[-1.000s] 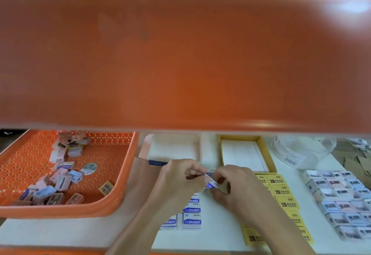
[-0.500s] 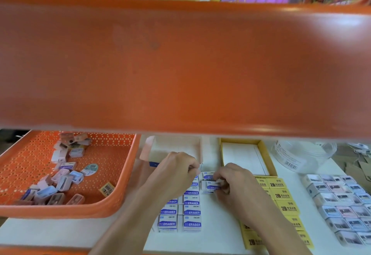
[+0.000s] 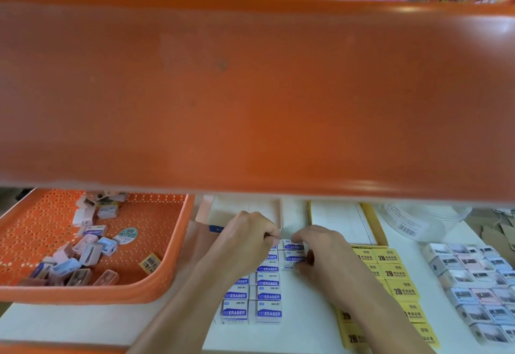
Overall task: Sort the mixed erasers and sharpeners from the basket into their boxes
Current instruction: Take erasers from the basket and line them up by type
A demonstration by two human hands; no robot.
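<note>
Nearest the person, on the white table [image 3: 306, 334], lies the eraser block [image 3: 269, 312]: blue-and-white pieces marked ERASER, laid flat in touching columns. Just right of the block runs a column of yellow erasers [image 3: 401, 291] marked 2B. Further right of it lies a grid of grey-and-white packs [image 3: 473, 292] (too blurred to tell what is in them).

Both hands are at the block's far end. The right hand [image 3: 323, 248] has its fingers curled down and, with the thumb, pinches a single eraser [image 3: 294, 258] at the block's far right corner, with another one touching it just beyond. The left hand [image 3: 245, 245] sits over the block's far left part, fingers curled tight toward the thumb. Whether they hold anything cannot be told.

Left of the block stands the orange basket [image 3: 172, 270], with a loose heap of sharpeners [image 3: 89, 253] inside.

Beyond the block lies an open pale box [image 3: 256, 204]. Beyond the block's right side are an open yellow box [image 3: 372, 225] and a clear tub [image 3: 412, 222]. Above and beyond the block, an orange shelf [image 3: 250, 89] fills most of the view.
</note>
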